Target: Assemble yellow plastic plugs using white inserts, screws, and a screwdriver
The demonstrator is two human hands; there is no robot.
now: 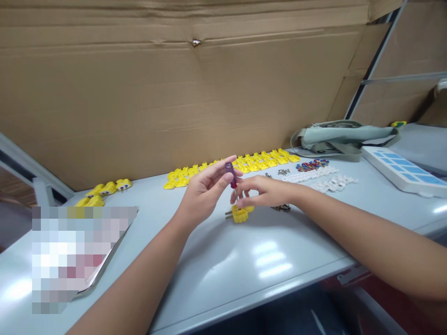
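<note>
My left hand pinches the dark red handle of a small screwdriver, held upright with its tip pointing down. Under the tip sits a yellow plug with metal prongs sticking out to the left, resting on the grey table. My right hand reaches in from the right and steadies that plug with its fingertips. A small heap of dark screws lies just right of the plug, partly behind my right hand.
A long row of yellow plug parts lines the back of the table, with more yellow plugs at far left. White parts, coloured pieces, a grey-green bag, a white-and-blue tray and a blurred flat item lie around. Cardboard walls the back.
</note>
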